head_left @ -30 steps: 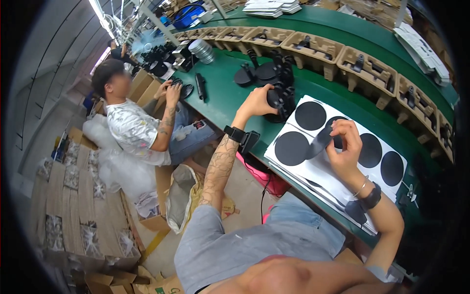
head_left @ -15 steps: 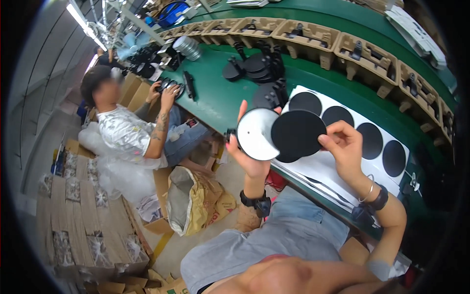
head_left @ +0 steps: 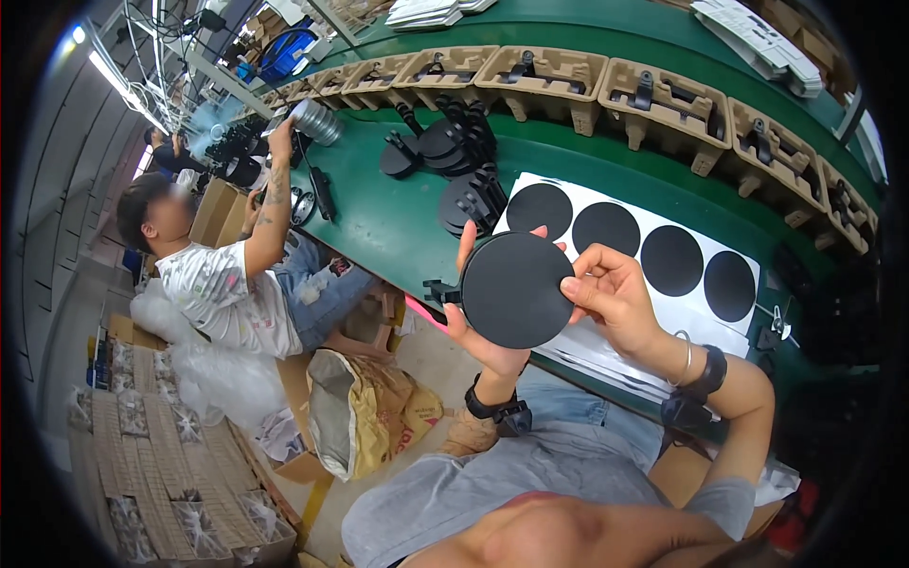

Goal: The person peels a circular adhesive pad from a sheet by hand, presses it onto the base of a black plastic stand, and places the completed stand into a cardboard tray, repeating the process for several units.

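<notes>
In front of my chest, my left hand (head_left: 490, 354) grips a round base from below and around its left side. A black bracket (head_left: 441, 292) sticks out past that hand's fingers. A flat black round pad (head_left: 516, 290) now lies over the base's face and hides it; whether it is stuck down I cannot tell. At the pad's right edge, my right hand (head_left: 614, 301) pinches it between thumb and fingers. Just beyond my hands on the bench lies a white sheet (head_left: 703, 320) with several black round pads (head_left: 671, 260).
Black round bases with brackets (head_left: 445, 142) stand stacked on the green bench (head_left: 365, 175). Moulded pulp trays (head_left: 540, 87) holding black parts line its back. At left, a co-worker (head_left: 227, 270) reaches toward stacked metal-looking discs (head_left: 319, 123). An open sack (head_left: 365, 417) stands on the floor.
My right hand has brought the black pad left over the base, covering its bright face. The co-worker has raised an arm to the stacked discs. The whole view has shifted slightly.
</notes>
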`<state>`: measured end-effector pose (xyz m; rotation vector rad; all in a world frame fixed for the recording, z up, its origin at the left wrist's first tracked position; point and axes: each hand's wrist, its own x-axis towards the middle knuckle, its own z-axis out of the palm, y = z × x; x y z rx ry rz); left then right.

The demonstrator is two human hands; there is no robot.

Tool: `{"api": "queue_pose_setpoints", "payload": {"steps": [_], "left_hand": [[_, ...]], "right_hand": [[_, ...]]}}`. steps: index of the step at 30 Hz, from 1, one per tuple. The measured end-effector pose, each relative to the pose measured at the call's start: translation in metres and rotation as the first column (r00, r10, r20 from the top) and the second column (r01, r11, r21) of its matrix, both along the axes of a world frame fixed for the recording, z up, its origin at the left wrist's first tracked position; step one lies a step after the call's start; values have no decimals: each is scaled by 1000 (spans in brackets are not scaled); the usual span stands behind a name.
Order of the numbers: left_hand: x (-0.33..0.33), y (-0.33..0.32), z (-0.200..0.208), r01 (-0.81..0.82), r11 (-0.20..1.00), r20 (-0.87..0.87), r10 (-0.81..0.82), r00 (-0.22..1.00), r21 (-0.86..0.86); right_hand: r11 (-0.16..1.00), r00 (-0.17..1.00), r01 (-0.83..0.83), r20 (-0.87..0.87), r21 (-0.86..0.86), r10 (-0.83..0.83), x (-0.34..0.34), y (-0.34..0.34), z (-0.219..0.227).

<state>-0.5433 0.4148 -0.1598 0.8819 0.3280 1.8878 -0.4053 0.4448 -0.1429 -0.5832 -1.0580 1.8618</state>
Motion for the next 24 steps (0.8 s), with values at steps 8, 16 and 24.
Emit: {"api": "queue_pose_setpoints", "payload": {"steps": [8, 16, 24], "left_hand": [[6, -3, 1, -12, 1000, -42, 12, 999, 4], [-2, -7, -2, 27, 1000, -164, -26, 986, 5], [-7, -11, -11, -207, 975, -300, 222, 928, 79]], "right_hand": [[1000, 999, -7, -47, 15, 8, 8, -4, -4], [998, 1000, 25, -3, 51, -25, 5, -7, -7], [906, 870, 33, 435, 421, -234, -6, 15, 4]]}}
